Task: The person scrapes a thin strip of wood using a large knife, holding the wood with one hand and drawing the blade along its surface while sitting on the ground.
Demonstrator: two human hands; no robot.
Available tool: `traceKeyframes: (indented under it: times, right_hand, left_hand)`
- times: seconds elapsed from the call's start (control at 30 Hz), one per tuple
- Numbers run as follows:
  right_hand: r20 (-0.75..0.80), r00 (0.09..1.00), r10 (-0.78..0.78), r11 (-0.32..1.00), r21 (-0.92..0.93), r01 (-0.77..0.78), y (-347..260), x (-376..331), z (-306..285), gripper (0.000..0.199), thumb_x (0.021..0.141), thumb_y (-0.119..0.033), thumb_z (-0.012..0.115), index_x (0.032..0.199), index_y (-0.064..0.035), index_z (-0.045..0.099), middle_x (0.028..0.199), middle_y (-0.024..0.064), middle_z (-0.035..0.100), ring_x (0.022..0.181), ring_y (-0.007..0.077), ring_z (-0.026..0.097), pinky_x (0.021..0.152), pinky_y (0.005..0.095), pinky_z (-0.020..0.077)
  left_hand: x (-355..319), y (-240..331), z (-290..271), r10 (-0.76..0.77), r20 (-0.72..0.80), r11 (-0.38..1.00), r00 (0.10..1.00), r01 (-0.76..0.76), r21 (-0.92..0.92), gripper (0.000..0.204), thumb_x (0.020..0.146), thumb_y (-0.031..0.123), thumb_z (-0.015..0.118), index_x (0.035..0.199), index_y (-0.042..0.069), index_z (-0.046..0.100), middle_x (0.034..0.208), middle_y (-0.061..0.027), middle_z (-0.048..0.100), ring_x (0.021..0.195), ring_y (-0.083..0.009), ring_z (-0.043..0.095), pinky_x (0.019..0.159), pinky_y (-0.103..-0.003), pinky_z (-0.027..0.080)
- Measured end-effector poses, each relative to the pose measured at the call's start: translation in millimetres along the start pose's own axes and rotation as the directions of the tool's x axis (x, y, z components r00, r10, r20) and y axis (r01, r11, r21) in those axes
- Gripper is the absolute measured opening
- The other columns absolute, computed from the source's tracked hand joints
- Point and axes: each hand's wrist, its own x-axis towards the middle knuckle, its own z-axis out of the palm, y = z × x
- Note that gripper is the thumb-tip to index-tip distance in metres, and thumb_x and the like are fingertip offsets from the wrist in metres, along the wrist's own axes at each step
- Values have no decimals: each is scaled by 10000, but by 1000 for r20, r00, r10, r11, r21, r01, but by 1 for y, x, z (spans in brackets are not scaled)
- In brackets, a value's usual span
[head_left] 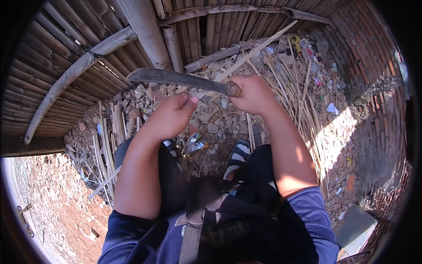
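My right hand (pixel 254 93) is closed round the wooden handle of a machete (pixel 176 79). The dark, broad blade points left, with its tip beyond my left hand. A long pale bamboo strip (pixel 259 48) slants from the lower left to the upper right, passing beneath the blade near the handle. My left hand (pixel 172 112) grips that strip below the blade, thumb on top. The strip's lower end (pixel 104 182) shows past my left forearm. Whether the cutting edge touches the strip cannot be told from here.
Loose bamboo strips (pixel 303 105) lie in a heap on the right, with more bamboo pieces (pixel 105 141) at left. Rubble and litter (pixel 211 127) cover the ground around my sandals (pixel 238 155). A bamboo wall (pixel 79 53) with thick poles (pixel 145 31) stands ahead; a brick wall (pixel 387 127) rises at right.
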Motion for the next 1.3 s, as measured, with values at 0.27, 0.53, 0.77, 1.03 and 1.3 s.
traceKeyframes:
  times: [0.27,0.53,0.77,1.03,1.3]
  right_hand:
    - [-118,913,391,860,402,-316,57,-4,-3,350,872,-188,775,1156,4,705,868,131,751,821,201,716,779,364,554]
    - [60,994,-95,979,-176,104,4,-4,-8,313,891,-194,762,1134,-4,712,831,163,731,707,193,734,663,376,570]
    - [51,907,419,794,464,-393,53,-4,-11,487,817,-291,816,1207,-19,707,1042,191,764,929,333,741,876,422,557]
    - [133,990,45,994,90,-58,11,1,-5,387,808,-289,796,1062,-11,709,858,174,721,841,371,717,786,444,552]
    - [98,966,240,925,280,-258,25,-2,11,367,801,-271,768,1090,-47,731,889,185,729,829,336,721,781,433,561]
  left_hand:
    - [7,1,-2,18,57,998,998,-21,61,403,1089,350,559,946,-17,638,856,-97,607,845,-195,560,808,-390,464]
    - [-2,1,-5,7,49,998,999,-11,65,418,1074,356,563,989,-44,651,859,-174,660,817,-265,620,798,-427,491]
    - [4,4,-5,25,44,1000,999,-25,6,417,1073,356,565,1049,-50,660,911,-179,676,872,-254,627,844,-406,490]
    - [1,-10,-4,36,86,998,996,-41,50,437,1079,366,542,1059,-55,658,943,-234,692,896,-338,665,855,-442,498]
    - [11,-8,-7,53,67,989,996,-62,134,445,1078,373,530,1052,-55,649,960,-274,683,956,-434,671,869,-481,498]
